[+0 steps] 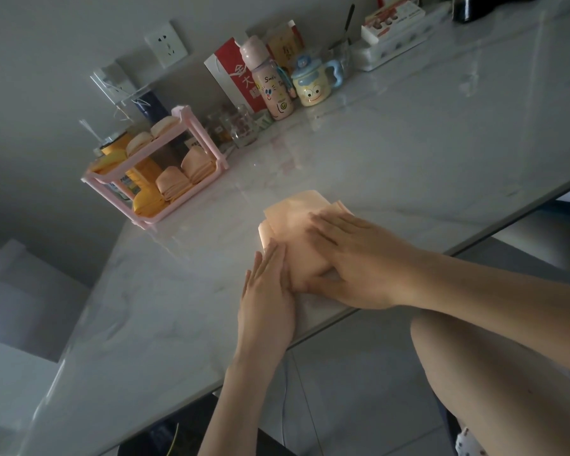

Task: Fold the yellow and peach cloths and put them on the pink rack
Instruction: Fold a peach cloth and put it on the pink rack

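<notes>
A peach cloth (293, 218) lies partly folded on the marble table (408, 159), near its front edge. My right hand (349, 258) lies flat on top of the cloth with straight fingers. My left hand (267, 291) rests flat along the cloth's left edge, fingers straight. The pink rack (191, 133) stands at the back left. It holds folded peach cloths (185, 176) on both tiers and folded yellow cloths (147, 200) at its left end.
Behind the rack stand small glasses (241, 126), a pink bottle (270, 83), a red-and-white carton (234, 77), a cartoon lidded mug (313, 80) and boxes (392, 31) along the wall. The table edge runs diagonally just below my hands. My knee (474, 373) is at lower right.
</notes>
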{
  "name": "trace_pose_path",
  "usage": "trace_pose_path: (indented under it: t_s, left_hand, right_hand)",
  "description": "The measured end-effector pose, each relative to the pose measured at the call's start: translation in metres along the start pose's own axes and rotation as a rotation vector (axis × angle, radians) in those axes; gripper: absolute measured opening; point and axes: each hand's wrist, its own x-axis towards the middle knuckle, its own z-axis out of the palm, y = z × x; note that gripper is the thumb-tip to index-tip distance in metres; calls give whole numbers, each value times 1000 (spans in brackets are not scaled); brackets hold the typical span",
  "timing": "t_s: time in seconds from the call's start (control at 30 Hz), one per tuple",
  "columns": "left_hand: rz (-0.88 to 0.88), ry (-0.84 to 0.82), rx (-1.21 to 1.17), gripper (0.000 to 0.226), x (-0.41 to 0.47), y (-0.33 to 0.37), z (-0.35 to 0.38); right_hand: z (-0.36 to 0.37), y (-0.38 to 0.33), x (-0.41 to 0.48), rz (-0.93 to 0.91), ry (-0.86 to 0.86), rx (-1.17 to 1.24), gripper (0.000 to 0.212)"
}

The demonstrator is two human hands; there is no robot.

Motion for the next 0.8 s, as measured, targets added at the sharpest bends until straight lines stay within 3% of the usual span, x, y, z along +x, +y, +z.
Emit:
trace_pose_path:
  t_s: [0.37,0.5,0.67,0.73,0.8]
  left_hand:
    - [43,-24,122,37,4,-6,-4]
    - [63,-49,94,58,9,-2,-14]
    - [-15,-199,93,94,13,-6,-29]
    - [-22,-221,144,98,14,-6,-30]
    - [0,-195,177,89,13,2,-29]
  right_hand:
    - [-1,6,5,-11,-30,-75,127]
    - [-6,16,11,-14,-67,0,109]
    - [-12,19,17,-6,-78,30,85]
    - [-12,20,20,-33,-30,-1,74]
    - [-13,19,18,-47,1,-20,69]
